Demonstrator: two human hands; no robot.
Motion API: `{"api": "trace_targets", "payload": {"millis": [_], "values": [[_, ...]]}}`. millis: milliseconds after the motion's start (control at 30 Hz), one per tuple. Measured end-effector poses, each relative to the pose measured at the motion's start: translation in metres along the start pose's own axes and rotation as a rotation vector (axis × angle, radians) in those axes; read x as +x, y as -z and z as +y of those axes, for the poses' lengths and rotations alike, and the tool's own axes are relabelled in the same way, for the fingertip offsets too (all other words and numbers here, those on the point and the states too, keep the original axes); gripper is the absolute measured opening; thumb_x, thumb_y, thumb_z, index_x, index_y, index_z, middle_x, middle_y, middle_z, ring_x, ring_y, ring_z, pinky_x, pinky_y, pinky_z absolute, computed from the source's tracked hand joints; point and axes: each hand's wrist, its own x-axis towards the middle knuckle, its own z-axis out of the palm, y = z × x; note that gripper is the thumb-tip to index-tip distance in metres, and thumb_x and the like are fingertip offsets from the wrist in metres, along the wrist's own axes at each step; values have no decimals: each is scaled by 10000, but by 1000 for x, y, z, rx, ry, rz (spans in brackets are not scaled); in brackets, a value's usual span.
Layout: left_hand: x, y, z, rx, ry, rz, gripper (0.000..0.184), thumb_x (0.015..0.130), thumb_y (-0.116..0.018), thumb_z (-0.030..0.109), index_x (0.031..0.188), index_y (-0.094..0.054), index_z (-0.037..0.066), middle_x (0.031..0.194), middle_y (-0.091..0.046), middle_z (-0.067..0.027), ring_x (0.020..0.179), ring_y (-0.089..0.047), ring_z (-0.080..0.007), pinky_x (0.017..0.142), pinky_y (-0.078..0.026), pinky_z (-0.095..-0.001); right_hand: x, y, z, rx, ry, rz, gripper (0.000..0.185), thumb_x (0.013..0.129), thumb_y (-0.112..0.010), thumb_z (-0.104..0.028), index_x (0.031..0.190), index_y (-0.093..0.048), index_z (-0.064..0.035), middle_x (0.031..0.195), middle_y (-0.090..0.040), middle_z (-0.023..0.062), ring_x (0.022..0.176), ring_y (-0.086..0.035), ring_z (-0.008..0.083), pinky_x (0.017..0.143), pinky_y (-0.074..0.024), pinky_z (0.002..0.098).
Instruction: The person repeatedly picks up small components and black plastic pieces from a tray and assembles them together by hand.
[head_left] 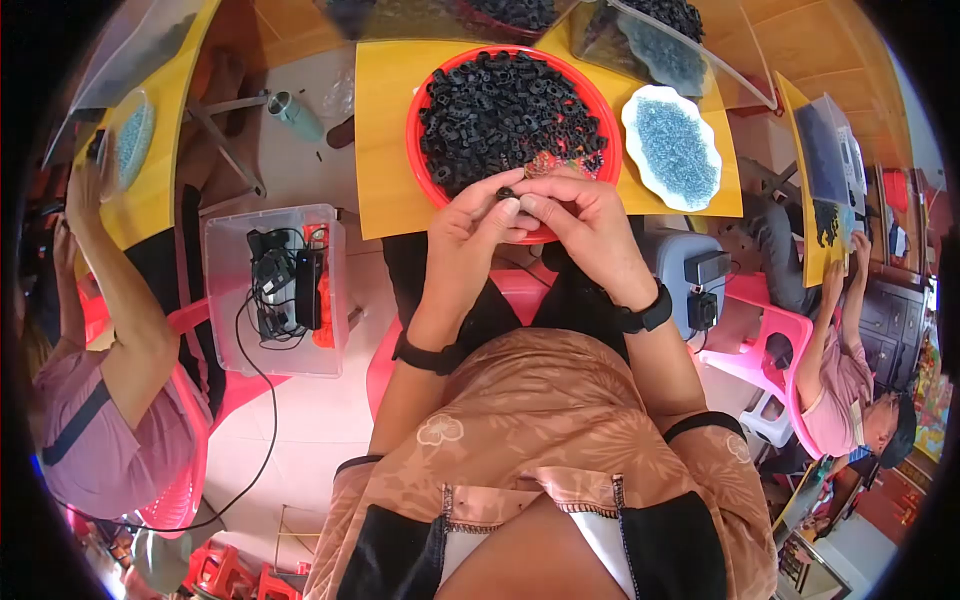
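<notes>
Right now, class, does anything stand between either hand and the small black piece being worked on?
Nothing visible does. The left hand pinches the small black piece near the red basin's rim; the right hand is right beside it, though its contact is unclear.

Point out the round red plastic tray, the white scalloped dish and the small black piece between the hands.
Round red plastic tray (pixel 413 140): head view, left rim.
White scalloped dish (pixel 630 118): head view, left rim.
Small black piece (pixel 505 193): head view, visible middle.
</notes>
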Motion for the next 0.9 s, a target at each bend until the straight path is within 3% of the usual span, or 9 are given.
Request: {"api": "trace_targets", "payload": {"millis": [133,267,367,533,633,733,900], "values": [[-1,0,3,-16,39,-13,291,956,-476,132,1218,-518,13,1032,-634,-121,841,-632,-130,754,-524,-249,1,15,9,239,-82,153,157,879,-590,-65,1006,-665,-10,863,-658,20,754,-575,68,695,-464,227],[0,0,4,-144,81,14,243,964,-460,159,1129,-554,7,1037,-635,-126,846,-633,-133,764,-520,-251,-5,21,2,155,-112,188,112,846,-632,-53,945,-669,-18,821,-630,-8,695,-544,37,649,-441,194],[1,2,0,-253,88,22,224,960,-468,156,1096,-565,7,1022,-636,-111,847,-630,-129,767,-519,-252,-10,5,4,-71,20,158,111,812,-668,-46,922,-670,-35,754,-585,-18,664,-535,38,610,-431,190],[2,6,-3,-330,105,8,225,949,-486,134,1099,-587,2,979,-641,-76,844,-626,-117,775,-521,-262,-10,-20,-8,-354,277,249,282,721,-700,-26,986,-612,-60,799,-562,82,631,-590,214,555,-466,320],[0,5,-2,-363,101,54,234,948,-489,137,1098,-601,-4,963,-646,-70,841,-627,-116,774,-521,-264,-3,-21,-3,-519,472,294,268,715,-693,-7,969,-622,-56,787,-560,73,678,-603,209,564,-473,314],[1,7,-3,-399,88,30,245,951,-488,149,1105,-602,-4,965,-650,-70,840,-628,-117,770,-521,-264,-2,-20,-2,-517,499,290,277,713,-684,5,979,-634,-56,792,-564,81,704,-604,222,584,-480,320],[1,11,-4,-364,110,27,260,959,-485,175,1110,-603,0,981,-653,-72,835,-627,-112,760,-523,-264,-5,-25,-8,-320,347,309,284,716,-672,6,993,-652,-57,810,-578,92,690,-591,246,607,-480,321]]}}
